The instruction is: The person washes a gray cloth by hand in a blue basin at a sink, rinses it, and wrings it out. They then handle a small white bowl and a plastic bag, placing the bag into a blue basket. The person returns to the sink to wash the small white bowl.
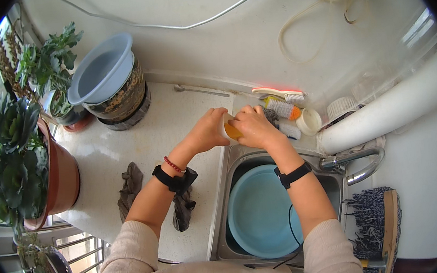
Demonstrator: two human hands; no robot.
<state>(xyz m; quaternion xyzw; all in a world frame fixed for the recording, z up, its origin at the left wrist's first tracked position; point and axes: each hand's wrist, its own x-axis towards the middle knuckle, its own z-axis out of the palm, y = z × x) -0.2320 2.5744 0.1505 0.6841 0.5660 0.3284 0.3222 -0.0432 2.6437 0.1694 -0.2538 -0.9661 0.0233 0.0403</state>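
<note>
Over the far rim of the sink, my two hands meet at a small white cup (224,130) with something amber-yellow (232,130) in its opening. My left hand (209,130) is closed around the cup's left side. On the right, my right hand (255,126) has its fingers curled, gripping the cup at its rim, with the thumb over the opening. Its fingertips are partly hidden. Whether the amber stuff is solid or liquid, I cannot tell. Just beyond my right hand lie a white scrubbing brush (278,94) and a grey-and-orange scrubber (284,109).
A light blue basin (256,212) fills the steel sink (225,248), with the faucet (363,166) at its right. Dark rags (129,188) lie on the left counter (173,109). Potted plants (13,158) and a grey-blue basin (102,69) stand farther left. A brush (390,225) is at right.
</note>
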